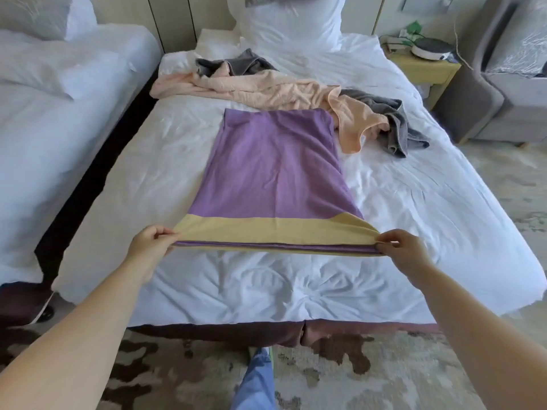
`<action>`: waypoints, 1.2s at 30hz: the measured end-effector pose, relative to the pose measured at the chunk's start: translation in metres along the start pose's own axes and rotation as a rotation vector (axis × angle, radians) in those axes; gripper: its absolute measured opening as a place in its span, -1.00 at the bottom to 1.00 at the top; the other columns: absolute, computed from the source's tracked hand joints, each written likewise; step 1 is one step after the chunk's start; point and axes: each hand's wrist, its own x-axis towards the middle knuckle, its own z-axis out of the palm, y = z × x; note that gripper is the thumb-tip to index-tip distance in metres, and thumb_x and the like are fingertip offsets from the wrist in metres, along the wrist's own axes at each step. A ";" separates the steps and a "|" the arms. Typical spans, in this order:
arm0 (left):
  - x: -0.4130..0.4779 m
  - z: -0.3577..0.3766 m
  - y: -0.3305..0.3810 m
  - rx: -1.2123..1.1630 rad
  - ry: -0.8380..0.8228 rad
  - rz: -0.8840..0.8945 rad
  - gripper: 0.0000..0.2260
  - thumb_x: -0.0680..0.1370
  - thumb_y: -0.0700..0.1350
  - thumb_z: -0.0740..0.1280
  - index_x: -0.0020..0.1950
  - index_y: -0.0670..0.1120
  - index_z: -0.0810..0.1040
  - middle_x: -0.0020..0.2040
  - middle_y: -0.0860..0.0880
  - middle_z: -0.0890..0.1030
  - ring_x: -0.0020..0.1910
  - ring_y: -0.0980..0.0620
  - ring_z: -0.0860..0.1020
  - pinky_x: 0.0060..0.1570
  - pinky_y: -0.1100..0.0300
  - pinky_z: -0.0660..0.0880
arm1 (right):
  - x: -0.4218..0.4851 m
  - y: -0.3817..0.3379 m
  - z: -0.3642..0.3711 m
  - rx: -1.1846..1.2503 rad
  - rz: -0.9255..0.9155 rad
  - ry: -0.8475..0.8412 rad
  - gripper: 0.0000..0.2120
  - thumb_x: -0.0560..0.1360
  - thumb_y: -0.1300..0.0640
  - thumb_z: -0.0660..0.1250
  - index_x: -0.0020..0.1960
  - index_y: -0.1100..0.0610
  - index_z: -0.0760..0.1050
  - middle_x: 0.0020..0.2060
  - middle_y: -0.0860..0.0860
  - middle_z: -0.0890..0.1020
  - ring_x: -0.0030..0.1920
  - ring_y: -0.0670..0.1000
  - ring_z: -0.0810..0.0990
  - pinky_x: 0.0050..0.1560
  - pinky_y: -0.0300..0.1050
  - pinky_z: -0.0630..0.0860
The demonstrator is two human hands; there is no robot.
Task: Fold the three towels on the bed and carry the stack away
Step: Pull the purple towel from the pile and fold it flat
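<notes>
Purple towel (272, 161): laid lengthwise on the bed (414, 202), stretched away from both hands.
Left hand (149, 244): pinched shut on the near corner, for tautness.
Right hand (402, 247): pinched on the opposite corner.
Peach towel (266, 88), grey towel (396, 119): heaped beyond, unfolded.

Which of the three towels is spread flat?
The purple towel with the yellow band; the peach towel and grey towel lie crumpled behind it.

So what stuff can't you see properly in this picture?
- Grey towel, head view: mostly buried under the peach towel, so its full shape is hidden.
- Purple towel: its underside and layer count are unclear; only the near edge between the left hand and right hand shows.
- Things on the nightstand: too small to identify.
- Left bed: cut off by the edge.
</notes>
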 end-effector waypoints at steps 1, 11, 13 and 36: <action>-0.007 -0.002 -0.019 0.042 -0.016 0.005 -0.85 0.47 -0.29 0.40 -0.21 -0.08 0.51 -0.20 -0.09 0.56 -0.24 0.03 0.52 -0.13 0.20 0.49 | -0.008 0.013 0.005 -0.012 -0.014 0.009 -0.86 0.40 0.28 0.42 -0.19 0.05 0.57 -0.29 0.04 0.56 -0.37 -0.02 0.43 -0.37 -0.22 0.33; -0.030 0.006 -0.154 0.184 0.036 -0.046 -0.82 0.44 -0.28 0.39 -0.22 0.00 0.52 -0.17 -0.01 0.58 -0.16 -0.02 0.52 -0.01 0.04 0.48 | -0.037 0.132 0.058 -0.186 -0.031 -0.008 -0.90 0.43 0.27 0.41 -0.13 0.13 0.52 -0.19 0.19 0.59 -0.20 0.14 0.51 -0.21 -0.06 0.42; -0.025 0.014 -0.163 0.231 0.070 -0.025 -0.82 0.45 -0.27 0.37 -0.18 0.02 0.50 -0.06 -0.03 0.59 -0.12 0.00 0.54 -0.05 0.09 0.50 | -0.035 0.142 0.067 -0.201 -0.056 -0.015 -0.88 0.42 0.24 0.44 -0.09 0.15 0.52 -0.15 0.14 0.60 -0.14 0.13 0.54 -0.16 -0.06 0.41; -0.013 0.063 -0.113 0.646 0.429 0.182 -0.60 0.42 -0.28 0.30 0.27 -0.17 0.44 0.34 -0.22 0.35 0.28 -0.28 0.37 0.24 -0.08 0.35 | 0.009 0.121 0.086 -0.392 -0.084 0.169 -0.75 0.45 0.31 0.22 0.06 0.15 0.57 0.20 0.12 0.46 0.21 0.19 0.43 0.17 -0.03 0.34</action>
